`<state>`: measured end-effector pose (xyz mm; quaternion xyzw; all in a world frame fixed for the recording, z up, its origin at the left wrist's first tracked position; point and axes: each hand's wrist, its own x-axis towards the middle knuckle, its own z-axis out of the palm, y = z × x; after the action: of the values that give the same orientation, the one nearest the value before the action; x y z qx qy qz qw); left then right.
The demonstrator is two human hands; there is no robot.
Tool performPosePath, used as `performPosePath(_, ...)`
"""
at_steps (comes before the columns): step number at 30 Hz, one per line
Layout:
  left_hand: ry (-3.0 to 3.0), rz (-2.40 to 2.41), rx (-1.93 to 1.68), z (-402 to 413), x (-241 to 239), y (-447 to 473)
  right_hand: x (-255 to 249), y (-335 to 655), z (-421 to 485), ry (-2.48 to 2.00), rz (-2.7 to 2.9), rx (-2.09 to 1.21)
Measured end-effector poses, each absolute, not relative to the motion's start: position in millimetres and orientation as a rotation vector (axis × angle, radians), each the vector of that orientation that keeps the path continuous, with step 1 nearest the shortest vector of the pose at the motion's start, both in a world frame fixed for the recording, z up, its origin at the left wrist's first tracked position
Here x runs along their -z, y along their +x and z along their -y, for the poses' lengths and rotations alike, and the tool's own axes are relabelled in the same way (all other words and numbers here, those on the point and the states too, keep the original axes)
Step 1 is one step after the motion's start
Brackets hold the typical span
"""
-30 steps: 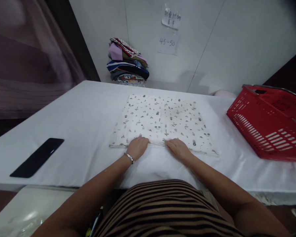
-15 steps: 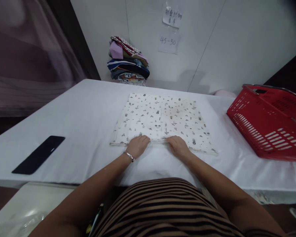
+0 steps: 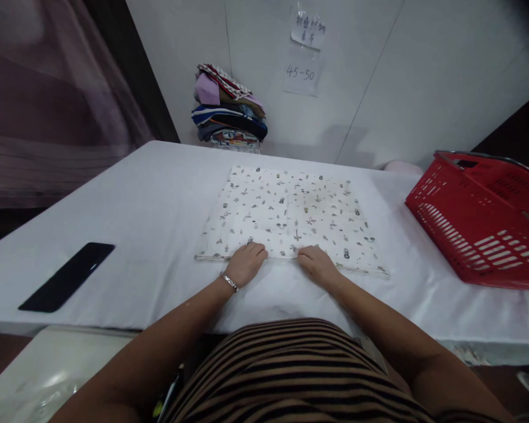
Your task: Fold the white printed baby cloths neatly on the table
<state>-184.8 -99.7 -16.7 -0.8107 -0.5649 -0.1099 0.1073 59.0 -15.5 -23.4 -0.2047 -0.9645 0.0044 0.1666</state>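
Observation:
A white cloth [image 3: 264, 205] printed with small grey and olive motifs lies folded flat in layers in the middle of the table, with a crease running down its centre. My left hand [image 3: 247, 262], with a silver bracelet at the wrist, has its fingers closed over the near edge, left of the centre. Right of the centre, my right hand [image 3: 318, 264] also pinches that near edge. Both thumbs are hidden from view. Between the hands a short stretch of the folded edge shows.
A white-covered table [image 3: 150, 200] carries a black phone-like slab [image 3: 68, 277] at left and a red plastic basket [image 3: 480, 223] at right. Behind its far edge stands a stack of folded fabrics [image 3: 229, 111] against the wall. Paper signs [image 3: 300, 73] hang there.
The near edge of the cloth has been smoothed slightly, and its upper layer now covers the layered edge between my hands. Both hands stay almost in place.

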Motion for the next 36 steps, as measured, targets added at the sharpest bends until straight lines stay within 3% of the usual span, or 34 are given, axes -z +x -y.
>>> performPosePath(23, -2.438, 1.648, 0.400, 111.9, 19.7, -191.5, 13.4, 63.9, 19.2, -0.461, 2.754, -0.095)
performPosePath(36, -2.356, 1.709, 0.242, 112.4, 14.6, -179.4, 5.2, 60.5, 23.8, -0.449, 2.774, 0.006)
